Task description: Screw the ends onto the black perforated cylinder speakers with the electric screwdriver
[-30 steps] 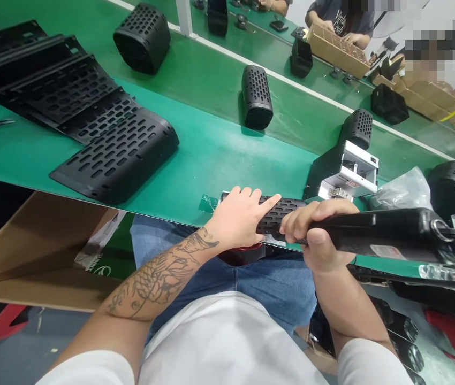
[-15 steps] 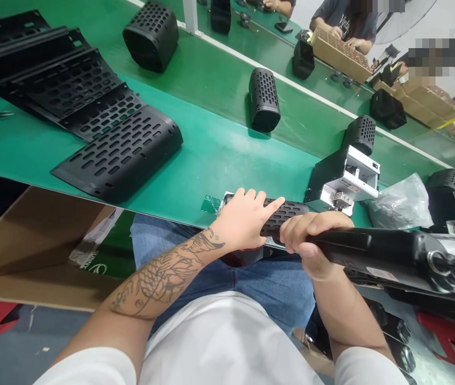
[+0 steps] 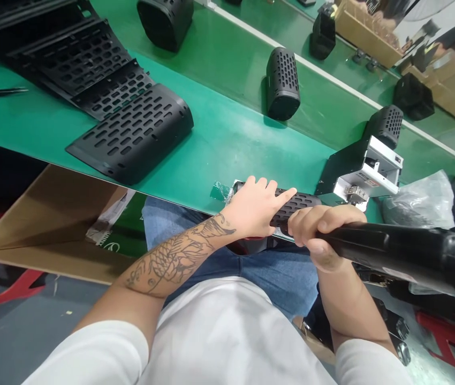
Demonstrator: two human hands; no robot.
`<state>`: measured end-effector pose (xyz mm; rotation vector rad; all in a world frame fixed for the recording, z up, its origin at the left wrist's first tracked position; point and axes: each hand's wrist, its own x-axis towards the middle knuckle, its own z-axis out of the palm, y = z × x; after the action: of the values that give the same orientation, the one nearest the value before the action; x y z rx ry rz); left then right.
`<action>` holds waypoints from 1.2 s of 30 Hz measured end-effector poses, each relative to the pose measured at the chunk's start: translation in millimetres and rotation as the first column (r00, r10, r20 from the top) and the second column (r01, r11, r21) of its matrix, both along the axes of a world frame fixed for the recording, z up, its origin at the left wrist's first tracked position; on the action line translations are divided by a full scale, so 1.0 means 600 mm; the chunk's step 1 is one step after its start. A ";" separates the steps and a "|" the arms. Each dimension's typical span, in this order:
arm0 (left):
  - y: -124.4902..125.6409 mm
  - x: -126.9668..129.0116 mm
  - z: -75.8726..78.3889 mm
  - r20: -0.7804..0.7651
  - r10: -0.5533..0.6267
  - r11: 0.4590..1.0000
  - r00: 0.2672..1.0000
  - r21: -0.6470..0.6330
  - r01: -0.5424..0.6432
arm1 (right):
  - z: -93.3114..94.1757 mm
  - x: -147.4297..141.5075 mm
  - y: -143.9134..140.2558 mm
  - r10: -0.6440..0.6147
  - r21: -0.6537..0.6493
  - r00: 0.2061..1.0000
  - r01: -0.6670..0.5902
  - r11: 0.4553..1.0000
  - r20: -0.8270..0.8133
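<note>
Head: green bench [image 3: 239,141], grey floor [image 3: 67,337]; left grip [image 3: 253,207] splayed atop casing [image 3: 302,201], right grip [image 3: 329,222] clasping tool [image 3: 404,250].

My left grip [image 3: 253,208] lies across a casing [image 3: 302,202] at the table's [image 3: 247,144] near edge. Just right of it, my right grip [image 3: 327,232] is around a driver [image 3: 396,246], which runs off to the right. Behind the right grip sits a metal unit [image 3: 372,174], with a bag [image 3: 420,200] to its right. On my left, overlapping covers [image 3: 135,128] reach back toward the far left; tweezers [image 3: 0,93] lie left of them. Below the table's near edge, also left, I have a carton [image 3: 30,214]. Behind, three speakers stand well apart: one far left [image 3: 167,21], one mid [image 3: 283,83], one behind the unit [image 3: 388,125]. Beyond them runs a rail [image 3: 316,69], with a box [image 3: 366,32] past it.
</note>
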<state>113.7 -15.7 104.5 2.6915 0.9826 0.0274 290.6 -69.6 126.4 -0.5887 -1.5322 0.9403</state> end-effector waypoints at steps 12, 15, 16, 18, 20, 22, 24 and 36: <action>-0.001 0.002 0.002 -0.022 -0.011 0.998 1.000 0.054 0.012 | 0.043 0.117 0.023 -0.630 0.014 0.759 0.640 0.768 -0.164; -0.004 0.014 -0.001 -0.035 -0.016 0.998 0.999 0.066 0.019 | 0.034 0.209 0.063 -0.913 0.087 0.386 0.922 0.377 -0.129; -0.005 0.017 -0.003 -0.031 -0.020 0.997 0.999 0.068 0.022 | 0.027 0.232 0.074 -0.937 0.081 0.323 0.946 0.315 -0.132; -0.005 0.018 -0.008 0.025 -0.036 0.997 0.999 0.069 0.034 | 0.009 0.261 0.086 -0.947 0.056 0.295 0.955 0.290 -0.125; -0.001 0.007 -0.019 0.172 -0.052 0.997 0.984 0.066 0.041 | -0.003 0.270 0.087 -0.935 0.034 0.335 0.942 0.334 -0.114; 0.008 -0.021 -0.038 0.372 -0.035 0.998 0.928 0.063 0.013 | -0.005 0.267 0.076 -0.925 0.022 0.368 0.930 0.368 -0.097; 0.020 -0.060 -0.067 0.545 0.018 0.999 0.838 0.029 -0.040 | 0.007 0.254 0.056 -0.918 0.010 0.387 0.922 0.388 -0.081; 0.007 -0.115 -0.226 0.797 0.150 0.969 0.584 -0.235 0.072 | 0.064 -0.010 -0.035 -0.209 0.061 0.973 0.215 0.975 -0.093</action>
<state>44.7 -11.4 -30.9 2.0128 0.6570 1.0005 284.8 -90.8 164.8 -0.6396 -1.3896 0.7353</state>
